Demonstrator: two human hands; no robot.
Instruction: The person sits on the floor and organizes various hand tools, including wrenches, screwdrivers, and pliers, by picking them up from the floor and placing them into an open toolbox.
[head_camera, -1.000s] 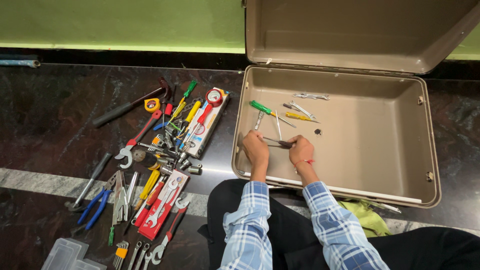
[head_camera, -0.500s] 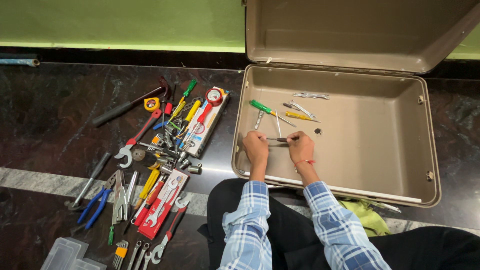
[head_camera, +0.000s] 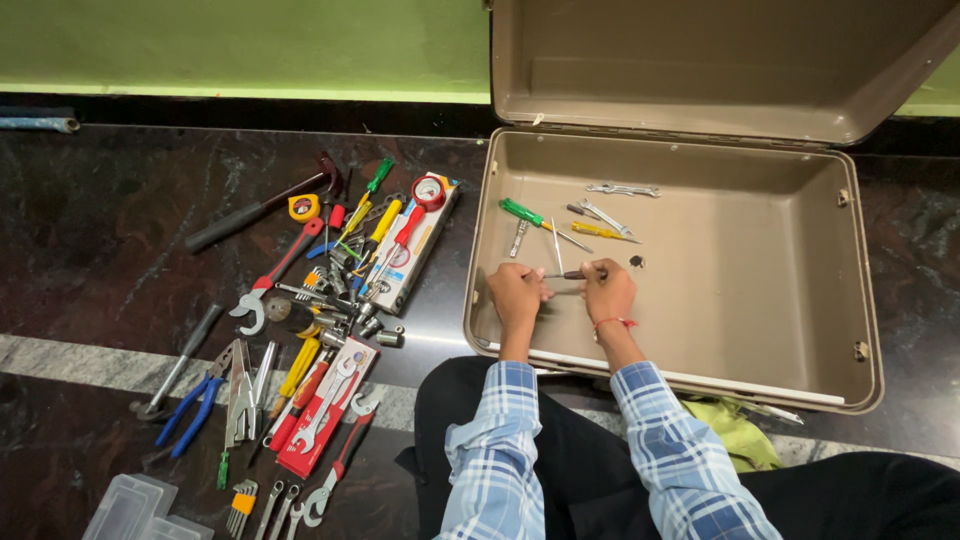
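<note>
At the far left, a clear plastic box (head_camera: 128, 508) sits on the dark floor (head_camera: 100, 250), with a set of hex keys (head_camera: 241, 505) just beside it. Above them lie blue pliers (head_camera: 188, 415), then a heap of tools: a hammer (head_camera: 262, 205), a yellow tape measure (head_camera: 303, 208), a red-handled wrench (head_camera: 276, 272), sockets (head_camera: 345, 320), a red spanner pack (head_camera: 327, 405) and a carded kit (head_camera: 415, 240) topped by a round gauge (head_camera: 428, 192).

Right of the heap stands an open tan case (head_camera: 850, 300), its lid tilted back against the green wall (head_camera: 240, 45). Inside, near the back left, lie a green screwdriver (head_camera: 522, 213), a yellow screwdriver (head_camera: 598, 232) and a small spanner (head_camera: 622, 190), well apart from the front rim.

The left hand (head_camera: 517, 295) rests inside the case near its left wall, fingers curled, its fingertips at the metal tip end of a small screwdriver (head_camera: 568, 275). The right hand (head_camera: 608, 292), with a red thread at the wrist, is closed around the dark handle end of the same screwdriver. The tool lies roughly level between the two hands, low over the case floor; whether it touches the floor is hard to tell from this angle. The left hand's grip on the thin shaft seems to be a pinch, though the fingers hide it.

Further right, a green cloth (head_camera: 730, 432) shows under the case's front edge beside the person's blue checked sleeve (head_camera: 680, 465).
</note>
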